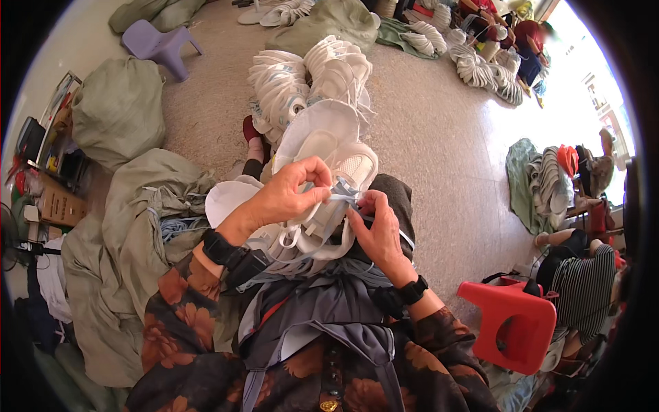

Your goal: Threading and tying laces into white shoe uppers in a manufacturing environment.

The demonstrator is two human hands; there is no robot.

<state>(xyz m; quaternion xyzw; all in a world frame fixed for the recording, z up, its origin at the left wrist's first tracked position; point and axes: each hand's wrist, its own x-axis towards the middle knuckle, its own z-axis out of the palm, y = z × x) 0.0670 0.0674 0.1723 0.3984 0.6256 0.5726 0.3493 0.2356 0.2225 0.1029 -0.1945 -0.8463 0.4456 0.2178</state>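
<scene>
One white lace-up sneaker [356,168] over the lap, toe pointing away. Left hand [296,189]: narrow pinch, thumb against fingers, on pale blue shoelace [341,198] across the sneaker's throat. Right hand [379,230]: also narrow, thumb and forefinger on same shoelace. Just beyond, rows of nested white shoes [278,84]. Red plastic stool [528,323] off right, purple plastic stool [149,42] far upper left, olive cloth [123,226] heaped along the left.

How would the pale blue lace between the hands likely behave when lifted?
Probably floppy: the pale blue lace bends between the left hand and right hand. Likely light, since it looks narrow and thin. Hardly apt to roll, given its flat shape.
</scene>
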